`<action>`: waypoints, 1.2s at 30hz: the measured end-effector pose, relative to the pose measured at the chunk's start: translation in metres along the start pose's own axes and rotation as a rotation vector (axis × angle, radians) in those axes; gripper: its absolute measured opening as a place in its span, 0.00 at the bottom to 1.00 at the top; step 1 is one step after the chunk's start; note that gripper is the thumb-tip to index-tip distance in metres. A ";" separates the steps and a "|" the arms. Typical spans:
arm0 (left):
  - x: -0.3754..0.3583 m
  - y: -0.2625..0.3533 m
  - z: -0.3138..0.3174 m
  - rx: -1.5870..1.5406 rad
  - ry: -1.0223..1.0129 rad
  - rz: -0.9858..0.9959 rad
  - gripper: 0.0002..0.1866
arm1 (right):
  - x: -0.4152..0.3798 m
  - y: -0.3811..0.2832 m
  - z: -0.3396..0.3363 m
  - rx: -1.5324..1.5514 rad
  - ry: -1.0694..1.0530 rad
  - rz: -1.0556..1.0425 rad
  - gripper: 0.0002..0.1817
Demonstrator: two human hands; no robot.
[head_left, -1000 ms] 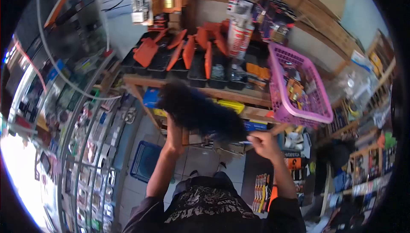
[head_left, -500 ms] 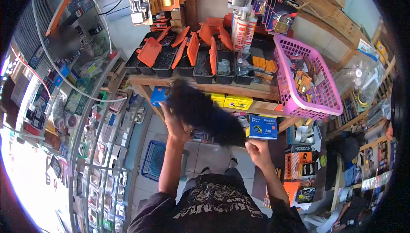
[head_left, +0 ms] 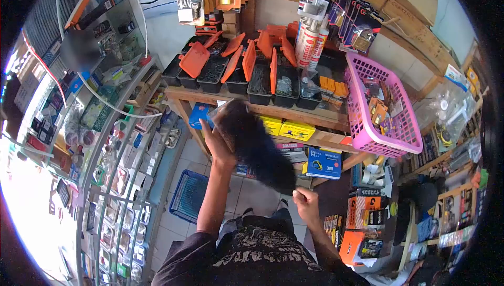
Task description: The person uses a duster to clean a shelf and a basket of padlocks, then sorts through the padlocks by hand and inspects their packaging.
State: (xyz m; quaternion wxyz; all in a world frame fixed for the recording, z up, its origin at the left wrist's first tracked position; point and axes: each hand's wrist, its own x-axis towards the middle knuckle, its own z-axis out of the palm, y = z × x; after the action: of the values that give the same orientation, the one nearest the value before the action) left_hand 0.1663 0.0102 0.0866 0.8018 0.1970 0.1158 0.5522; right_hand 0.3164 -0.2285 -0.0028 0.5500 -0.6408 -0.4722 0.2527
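1. Right hand (head_left: 306, 200), at 6 o'clock: closed in a fist on the handle end of the black feather duster (head_left: 255, 148).
2. Left hand (head_left: 217, 143), at 9 o'clock of the duster: palm cupped under the plumes, fingers spread.
3. Duster: held in the air before the wooden shelf (head_left: 294, 112), not touching it; dusting is judged under way.
4. Black bins (head_left: 260, 84) at 12 o'clock and pink basket (head_left: 407, 128) at 2 o'clock: not yet reached.

Left hand (head_left: 218, 147) raised open; right hand (head_left: 305, 202) fisted.
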 end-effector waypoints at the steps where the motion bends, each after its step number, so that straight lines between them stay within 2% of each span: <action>1: 0.000 0.001 -0.004 -0.009 -0.008 0.012 0.39 | -0.002 0.002 0.000 0.000 -0.011 -0.002 0.17; 2: 0.010 -0.001 -0.028 -0.037 -0.094 0.019 0.39 | -0.007 0.005 0.000 -0.029 -0.073 0.014 0.17; 5: 0.015 0.008 -0.028 -0.101 -0.067 0.013 0.37 | -0.012 0.004 0.005 -0.030 -0.143 0.042 0.18; 6: 0.011 0.014 -0.016 -0.083 0.038 0.035 0.37 | -0.011 0.007 0.003 -0.034 -0.078 0.052 0.18; 7: 0.002 0.017 -0.001 -0.085 0.024 0.079 0.37 | -0.011 0.011 0.002 -0.039 -0.014 0.063 0.17; 11: 0.016 0.020 -0.029 -0.087 -0.052 0.064 0.42 | -0.022 0.015 0.008 -0.011 -0.141 0.003 0.20; 13: 0.017 0.025 -0.030 -0.107 -0.111 0.064 0.42 | -0.019 0.015 0.010 -0.019 -0.092 -0.015 0.21; 15: 0.015 0.024 -0.029 -0.149 -0.035 0.083 0.42 | -0.016 0.018 0.008 -0.016 -0.068 0.051 0.19; 16: 0.016 0.022 -0.034 -0.155 -0.122 0.105 0.40 | -0.016 0.013 0.006 -0.072 -0.143 0.031 0.19; 19: 0.011 0.027 -0.027 -0.068 -0.053 0.100 0.41 | -0.012 0.014 0.006 -0.003 -0.101 0.005 0.19; 20: 0.008 0.029 -0.021 -0.071 -0.057 0.105 0.41 | -0.008 0.017 0.004 0.019 -0.051 0.044 0.22; 23: -0.007 0.022 -0.014 -0.108 0.047 0.008 0.38 | 0.003 0.013 0.006 -0.021 -0.168 -0.019 0.22; 27: -0.008 -0.006 -0.049 -0.034 -0.042 -0.215 0.35 | 0.034 -0.014 0.013 -0.068 -0.182 0.041 0.20; 29: -0.008 -0.012 -0.059 0.004 -0.085 -0.315 0.34 | 0.043 -0.024 0.011 -0.064 -0.162 0.005 0.19; 30: -0.010 -0.005 -0.050 0.006 -0.087 -0.312 0.34 | 0.044 -0.023 0.008 -0.090 -0.204 0.020 0.19; 32: -0.020 0.018 -0.022 -0.009 -0.032 -0.167 0.36 | 0.046 -0.017 -0.003 -0.073 -0.333 0.070 0.19; 35: -0.026 0.029 -0.017 0.006 -0.041 -0.125 0.37 | 0.049 -0.008 -0.019 -0.060 -0.246 0.107 0.18; 36: -0.010 0.022 -0.059 -0.401 -0.591 -0.261 0.36 | 0.047 -0.002 -0.016 -0.111 -0.230 0.081 0.18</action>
State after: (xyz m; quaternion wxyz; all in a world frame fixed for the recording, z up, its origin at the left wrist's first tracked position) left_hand 0.1207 0.0191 0.0428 0.8868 0.1705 -0.2067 0.3765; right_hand 0.3492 -0.1941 0.0124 0.4452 -0.6555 -0.5192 0.3201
